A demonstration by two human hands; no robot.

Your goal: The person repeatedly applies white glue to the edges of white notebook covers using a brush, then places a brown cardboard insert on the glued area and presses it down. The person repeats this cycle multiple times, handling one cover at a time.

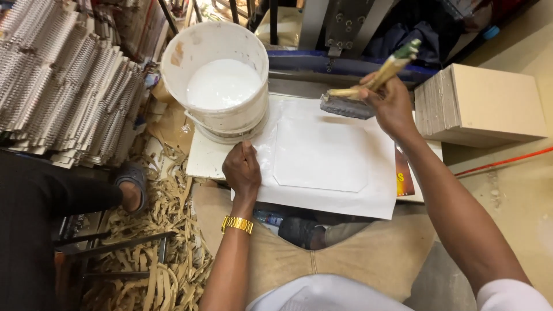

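Observation:
A white sheet of paper point(345, 190) lies on a low board in front of me, with a smaller clipped-corner panel point(319, 155) on its middle. My left hand point(242, 170) presses down on the sheet's left edge, fingers curled; a gold watch is on that wrist. My right hand point(390, 105) grips a wide paste brush point(348, 106) by its wooden handle. The bristles hover at the sheet's far edge. A white bucket point(214, 55) holding white paste stands at the board's far left corner, next to my left hand.
A stack of grey boards point(478, 103) sits to the right. Piles of corrugated sheets point(63, 80) rise at the left, with paper trimmings point(167, 259) strewn on the floor. Another person's sandalled foot point(131, 187) rests near the board's left side. A machine frame point(345, 29) stands behind.

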